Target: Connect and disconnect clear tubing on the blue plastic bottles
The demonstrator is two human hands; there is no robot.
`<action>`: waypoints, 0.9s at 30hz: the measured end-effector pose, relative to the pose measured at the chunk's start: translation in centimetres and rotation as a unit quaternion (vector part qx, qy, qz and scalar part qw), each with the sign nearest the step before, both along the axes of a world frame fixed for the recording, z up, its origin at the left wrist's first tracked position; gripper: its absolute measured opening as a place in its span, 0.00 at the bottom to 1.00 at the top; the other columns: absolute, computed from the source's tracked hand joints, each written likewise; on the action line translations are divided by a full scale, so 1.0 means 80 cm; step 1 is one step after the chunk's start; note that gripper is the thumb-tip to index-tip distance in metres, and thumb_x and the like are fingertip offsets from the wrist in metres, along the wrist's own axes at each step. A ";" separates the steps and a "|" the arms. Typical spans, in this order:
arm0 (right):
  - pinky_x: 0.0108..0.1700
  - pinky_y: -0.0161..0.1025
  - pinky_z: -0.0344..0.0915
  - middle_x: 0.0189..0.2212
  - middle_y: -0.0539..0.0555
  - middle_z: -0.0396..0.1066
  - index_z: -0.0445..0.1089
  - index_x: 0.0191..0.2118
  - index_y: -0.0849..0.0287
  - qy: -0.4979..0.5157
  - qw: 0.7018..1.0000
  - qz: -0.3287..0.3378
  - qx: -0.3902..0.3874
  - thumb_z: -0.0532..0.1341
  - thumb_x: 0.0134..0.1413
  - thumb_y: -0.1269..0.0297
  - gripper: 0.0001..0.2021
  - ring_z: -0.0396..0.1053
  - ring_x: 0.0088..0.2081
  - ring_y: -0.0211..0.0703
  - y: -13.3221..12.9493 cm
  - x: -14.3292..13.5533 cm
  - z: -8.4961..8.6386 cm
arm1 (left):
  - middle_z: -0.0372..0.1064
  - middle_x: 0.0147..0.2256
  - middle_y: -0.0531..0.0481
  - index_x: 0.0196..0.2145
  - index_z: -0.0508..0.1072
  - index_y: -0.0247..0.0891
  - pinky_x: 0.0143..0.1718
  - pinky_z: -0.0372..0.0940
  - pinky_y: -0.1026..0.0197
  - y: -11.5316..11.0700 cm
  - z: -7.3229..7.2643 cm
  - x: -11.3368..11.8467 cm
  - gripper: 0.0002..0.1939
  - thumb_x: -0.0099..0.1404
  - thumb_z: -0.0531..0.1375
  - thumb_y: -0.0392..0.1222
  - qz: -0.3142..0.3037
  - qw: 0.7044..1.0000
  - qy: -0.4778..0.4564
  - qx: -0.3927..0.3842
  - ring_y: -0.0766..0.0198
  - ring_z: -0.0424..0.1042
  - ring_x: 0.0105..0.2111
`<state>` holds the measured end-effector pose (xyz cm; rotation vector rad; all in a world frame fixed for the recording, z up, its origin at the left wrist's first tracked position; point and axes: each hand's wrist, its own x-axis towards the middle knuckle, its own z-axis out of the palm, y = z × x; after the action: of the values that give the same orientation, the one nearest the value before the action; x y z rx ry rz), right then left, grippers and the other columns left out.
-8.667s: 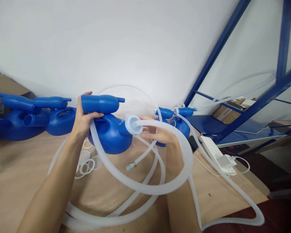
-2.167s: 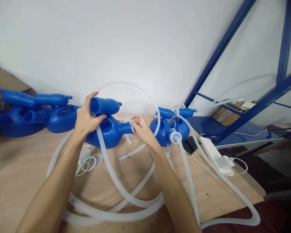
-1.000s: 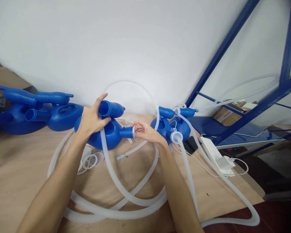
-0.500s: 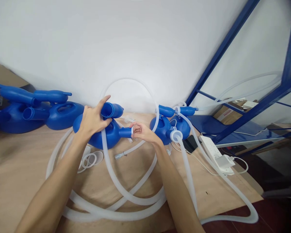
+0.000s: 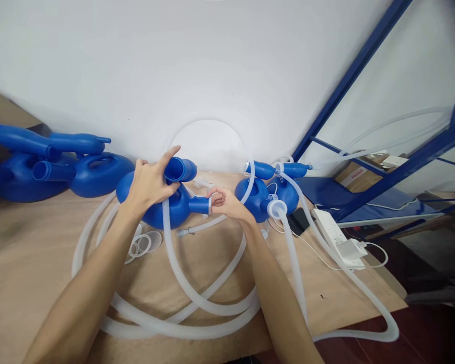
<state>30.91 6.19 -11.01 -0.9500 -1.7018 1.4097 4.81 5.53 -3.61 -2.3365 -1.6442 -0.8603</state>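
My left hand (image 5: 150, 183) is wrapped over the blue bottle (image 5: 173, 207) at the middle of the table, its index finger stretched up behind a smaller blue piece (image 5: 181, 170) with an open mouth. At the bottle's neck, my right hand (image 5: 224, 202) pinches a white ring (image 5: 210, 206) on the neck's end. A translucent hose (image 5: 173, 260) hangs down just under my left fingers and loops over the table. Several white rings (image 5: 144, 244) lie below my left wrist.
More blue bottles (image 5: 100, 174) lie at the left. Two others (image 5: 255, 199) with hoses stand at the right, by a phone (image 5: 300, 221) and a white power strip (image 5: 328, 227). A blue metal rack (image 5: 352, 76) rises on the right; the wall (image 5: 212, 65) is behind.
The view has shifted slightly. Both hands keep their places on the bottle and at its neck, and the white ring now shows more clearly at the neck's end.
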 end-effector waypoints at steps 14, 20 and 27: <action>0.36 0.34 0.68 0.25 0.41 0.70 0.69 0.41 0.56 -0.007 1.000 -0.009 0.013 0.68 0.36 0.69 0.20 0.70 0.28 0.35 -0.013 -0.006 0.005 | 0.57 0.21 0.58 0.74 0.54 0.41 0.54 0.58 0.48 -0.001 0.002 -0.002 0.45 0.60 0.58 0.49 0.004 1.000 -0.007 -0.023 0.49 0.73 0.33; 0.38 0.35 0.68 0.29 0.44 0.71 0.69 0.47 0.55 -0.014 0.998 -0.031 0.049 0.67 0.41 0.69 0.22 0.71 0.31 0.36 -0.023 -0.008 -0.014 | 0.63 0.23 0.55 0.74 0.55 0.41 0.54 0.57 0.48 -0.002 0.001 0.005 0.44 0.61 0.58 0.49 0.001 1.000 0.022 -0.018 0.47 0.74 0.35; 0.37 0.38 0.69 0.29 0.44 0.71 0.69 0.59 0.54 -0.083 0.982 -0.134 0.102 0.65 0.43 0.70 0.32 0.71 0.29 0.39 -0.043 -0.014 -0.035 | 0.71 0.29 0.51 0.74 0.55 0.43 0.53 0.55 0.47 -0.008 0.005 0.018 0.43 0.62 0.57 0.48 -0.010 0.998 0.054 -0.017 0.49 0.72 0.34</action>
<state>29.82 2.74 -13.80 -1.1559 -1.7246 0.9840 6.22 4.90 -3.21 -2.3814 -1.6077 -0.7016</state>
